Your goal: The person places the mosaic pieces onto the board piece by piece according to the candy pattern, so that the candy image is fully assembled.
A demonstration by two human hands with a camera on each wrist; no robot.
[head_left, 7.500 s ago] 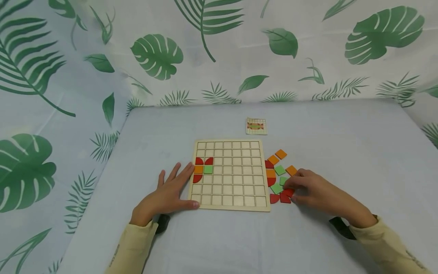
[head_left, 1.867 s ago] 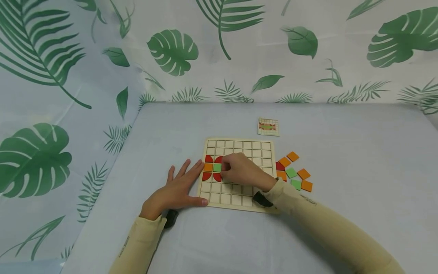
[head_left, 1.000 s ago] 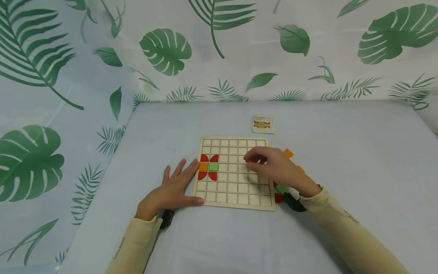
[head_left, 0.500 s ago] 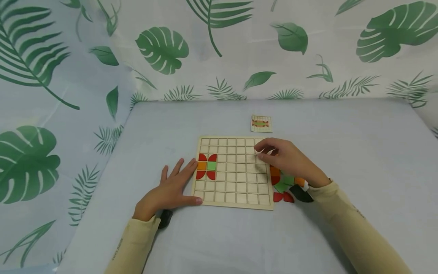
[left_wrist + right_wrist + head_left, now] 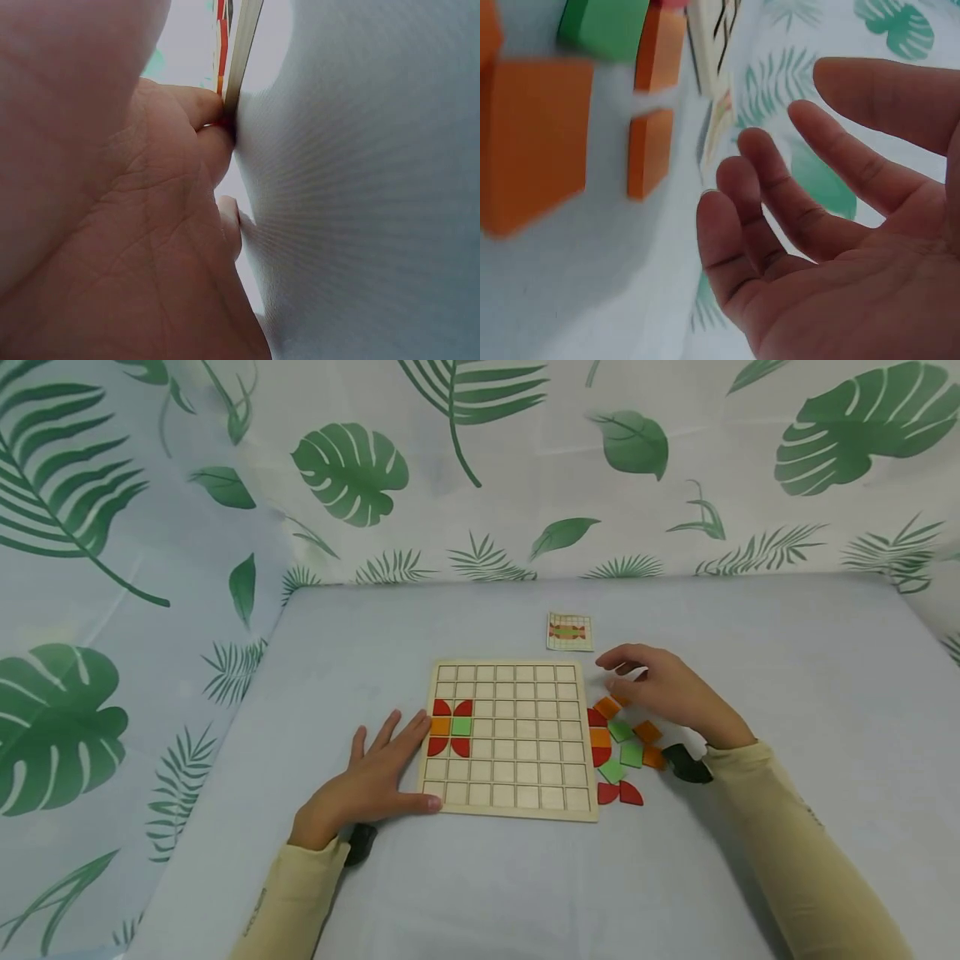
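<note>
A square wooden grid board [image 5: 510, 777] lies on the table. Left on it sit red quarter-round tiles [image 5: 460, 747], an orange square tile [image 5: 440, 727] and a green square tile [image 5: 461, 727], grouped together. My left hand [image 5: 367, 789] spreads along the board's left edge, with fingertips and thumb touching it. Off the board's right side, my right hand [image 5: 667, 689] hovers over the loose orange tiles [image 5: 607, 707], its fingers loosely bent with nothing between them. In the right wrist view an orange tile [image 5: 651, 154] lies apart from the fingertips. One orange tile is partly hidden under this hand.
A small pattern card [image 5: 569, 632] lies beyond the board. Loose green tiles [image 5: 632, 755], red tiles [image 5: 631, 792] and more orange tiles [image 5: 647, 732] are scattered along the board's right side, some touching its edge. Leaf-printed cloth [image 5: 480, 510] hangs behind the table.
A red quarter-round tile has joined the group on the board, below the green one. My right hand has left the board and moved right over the loose tiles. The left hand stays at the edge.
</note>
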